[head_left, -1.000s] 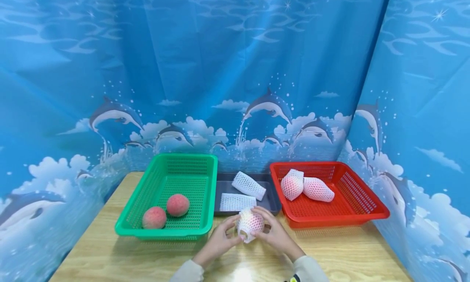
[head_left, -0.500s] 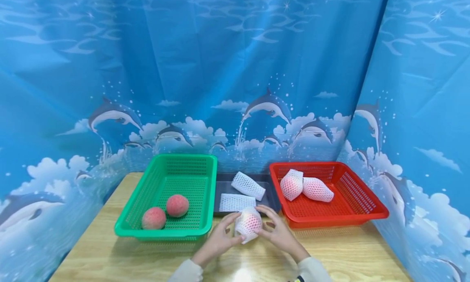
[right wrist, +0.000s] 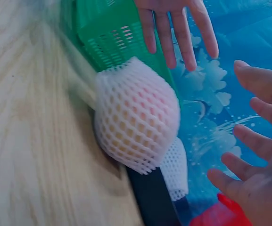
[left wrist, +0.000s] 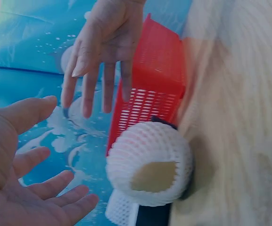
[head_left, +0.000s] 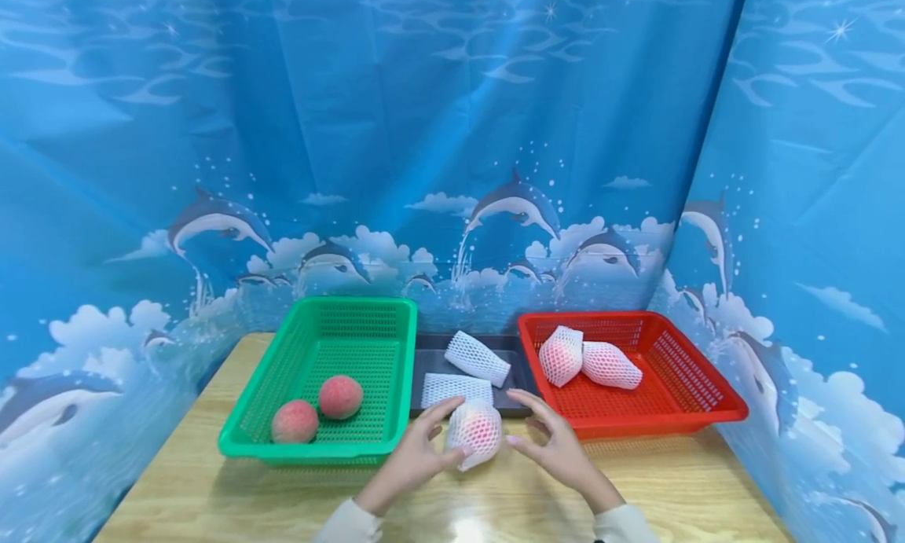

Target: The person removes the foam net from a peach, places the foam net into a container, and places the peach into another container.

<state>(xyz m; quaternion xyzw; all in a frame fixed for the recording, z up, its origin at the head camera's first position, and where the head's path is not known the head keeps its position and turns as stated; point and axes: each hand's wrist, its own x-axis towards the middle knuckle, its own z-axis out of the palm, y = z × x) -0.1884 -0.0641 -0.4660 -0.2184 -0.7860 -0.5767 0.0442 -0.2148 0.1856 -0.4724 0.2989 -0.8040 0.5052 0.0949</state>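
A peach in a white foam net sleeve (head_left: 475, 433) rests on the wooden table, just in front of the dark tray. My left hand (head_left: 417, 453) is at its left side with spread fingers. In the left wrist view a gap shows between this hand and the netted peach (left wrist: 147, 162). My right hand (head_left: 557, 451) stays to the right of the peach, fingers extended and apart from it. The right wrist view shows the net covering the peach (right wrist: 136, 115), its ends gathered at top and bottom. Neither hand holds anything.
A green basket (head_left: 236, 441) at the left holds two bare peaches (head_left: 341, 397). Two netted peaches (head_left: 612, 365) lie in the red basket (head_left: 636, 425) at the right. Between the baskets, the dark tray (head_left: 519, 370) holds two foam net sleeves (head_left: 478, 358). A blue curtain (head_left: 452, 134) hangs behind.
Both hands held the netted peach between them, turning it slightly. They have let go and spread apart, the right hand moving rightward, leaving the peach on the table.
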